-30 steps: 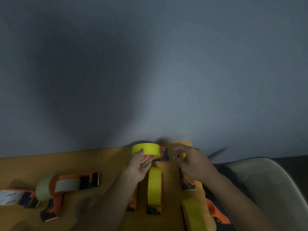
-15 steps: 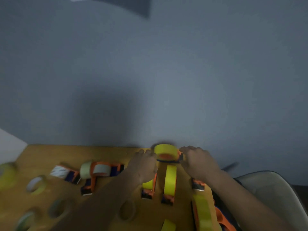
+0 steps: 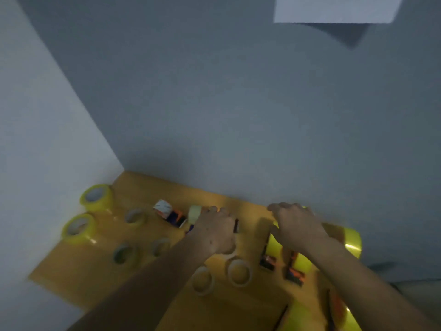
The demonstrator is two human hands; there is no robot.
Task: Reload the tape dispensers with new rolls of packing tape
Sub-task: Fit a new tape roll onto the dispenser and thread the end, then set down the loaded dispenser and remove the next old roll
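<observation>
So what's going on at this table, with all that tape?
A person is working at a wooden table strewn with tape. The left hand reaches over an orange tape dispenser near the wall; whether it has a grip on it is hidden. The right hand rests on dispensers loaded with yellow tape. Two full yellow rolls stand at the far left, and empty cores lie nearer the person.
</observation>
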